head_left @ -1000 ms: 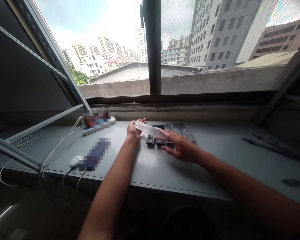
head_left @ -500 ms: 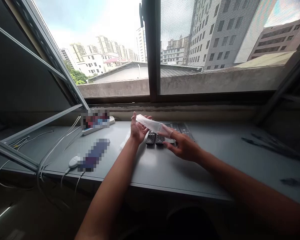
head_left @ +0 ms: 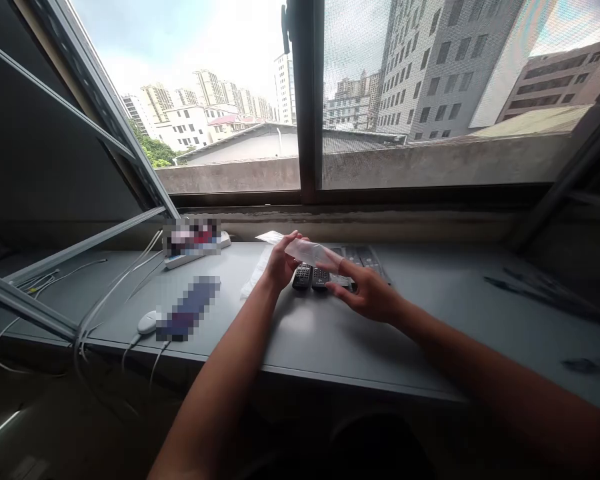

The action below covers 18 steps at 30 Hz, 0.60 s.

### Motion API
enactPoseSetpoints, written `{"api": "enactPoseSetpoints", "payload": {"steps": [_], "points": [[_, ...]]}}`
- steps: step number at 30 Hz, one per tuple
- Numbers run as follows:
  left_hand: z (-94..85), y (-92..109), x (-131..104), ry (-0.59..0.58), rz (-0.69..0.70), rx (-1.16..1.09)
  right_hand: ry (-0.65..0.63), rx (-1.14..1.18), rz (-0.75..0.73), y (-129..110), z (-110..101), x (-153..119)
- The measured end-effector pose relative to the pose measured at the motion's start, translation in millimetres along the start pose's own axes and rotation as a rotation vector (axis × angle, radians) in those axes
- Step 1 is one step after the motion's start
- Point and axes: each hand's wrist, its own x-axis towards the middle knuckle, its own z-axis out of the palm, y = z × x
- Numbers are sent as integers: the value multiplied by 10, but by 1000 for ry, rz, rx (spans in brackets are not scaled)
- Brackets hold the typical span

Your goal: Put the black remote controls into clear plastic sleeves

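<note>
A thin, translucent plastic sleeve (head_left: 307, 252) stretches between my hands above the desk. My left hand (head_left: 279, 264) is closed around its left part, and one end sticks out past the fingers. Into the sleeve's right end reach the fingers of my right hand (head_left: 373, 291), stretched out, with the thumb apart below. Beneath the sleeve two black remote controls (head_left: 301, 277) (head_left: 320, 279) lie side by side, their far ends hidden. More dark remotes in clear wrapping (head_left: 365, 260) lie just behind my right hand.
White plastic packaging (head_left: 254, 280) lies left of my left hand. Farther left are a blurred-out phone-like object (head_left: 189, 308), a round white charger (head_left: 147, 323), a white power strip (head_left: 223, 241) and cables. Dark cords (head_left: 530, 287) lie at right. A metal frame (head_left: 125, 140) slants at left.
My left hand has gone from open fingers under the sleeve to closing around it. The sleeve's far-left end now sticks out beyond that hand. My right hand has hardly moved.
</note>
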Motion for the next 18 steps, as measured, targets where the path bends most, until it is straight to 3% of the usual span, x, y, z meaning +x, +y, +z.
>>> {"api": "enactPoseSetpoints", "payload": {"steps": [8,14,18], "points": [[-41,61,44,115,71,-98,83,18,-67,139,39,-17],[-93,141,64,197,82,-175,270,-21,-102,106,-17,1],[-126,164,74,216,64,-196,149,-161,-167,232,7,9]]}}
